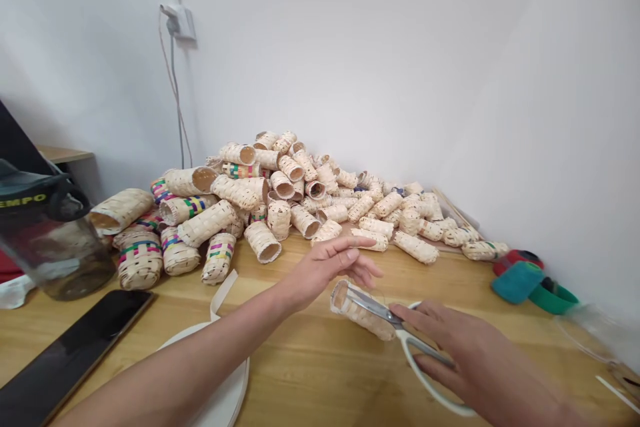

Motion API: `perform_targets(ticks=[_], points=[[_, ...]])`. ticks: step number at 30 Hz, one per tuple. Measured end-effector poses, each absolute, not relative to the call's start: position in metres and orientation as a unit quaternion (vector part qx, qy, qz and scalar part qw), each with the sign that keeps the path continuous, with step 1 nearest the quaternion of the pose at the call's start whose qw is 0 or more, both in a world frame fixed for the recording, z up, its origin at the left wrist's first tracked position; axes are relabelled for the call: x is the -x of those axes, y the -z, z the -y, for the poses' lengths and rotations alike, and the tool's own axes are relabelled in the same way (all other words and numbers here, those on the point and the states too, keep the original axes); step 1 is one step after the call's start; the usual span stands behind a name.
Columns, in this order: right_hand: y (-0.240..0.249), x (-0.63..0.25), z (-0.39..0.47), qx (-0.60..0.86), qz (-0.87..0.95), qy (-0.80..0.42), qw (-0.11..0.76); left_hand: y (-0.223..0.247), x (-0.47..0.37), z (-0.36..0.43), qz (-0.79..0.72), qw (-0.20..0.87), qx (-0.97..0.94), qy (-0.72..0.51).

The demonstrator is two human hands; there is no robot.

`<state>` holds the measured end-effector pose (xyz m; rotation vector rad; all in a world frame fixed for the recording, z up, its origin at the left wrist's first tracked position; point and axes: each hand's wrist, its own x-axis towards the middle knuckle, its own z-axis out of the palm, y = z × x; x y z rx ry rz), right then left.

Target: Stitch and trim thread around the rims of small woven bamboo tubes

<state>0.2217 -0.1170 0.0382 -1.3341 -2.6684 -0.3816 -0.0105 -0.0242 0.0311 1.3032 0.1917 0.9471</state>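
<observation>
A small woven tube (367, 313) lies on the wooden table with its open end to the left. My left hand (333, 265) is just above and behind it, fingers apart and holding nothing. White-handled scissors (425, 357) are in my right hand (475, 353), whose fingers are at the handles. The scissor blades lie over the tube and point left, nearly together. Behind my hands rises a large pile of similar woven tubes (295, 180), some with coloured bands.
A roll of white tape (235, 387) is partly under my left forearm. A phone (75, 353) and a clear bottle (55, 253) are at the left. Red, blue and green items (517, 281) sit at the right, near the wall.
</observation>
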Motion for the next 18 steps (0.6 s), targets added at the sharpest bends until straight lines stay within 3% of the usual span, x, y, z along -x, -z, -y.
perform_targets(ticks=[10, 18], points=[[-0.049, -0.218, 0.114, 0.449, 0.884, 0.129, 0.022, -0.033, 0.01, 0.026, -0.064, 0.688, -0.596, -0.41], [-0.056, -0.245, 0.12, 0.435, 0.888, 0.14, 0.049, -0.03, 0.009, 0.022, -0.055, 0.71, -0.562, -0.419]])
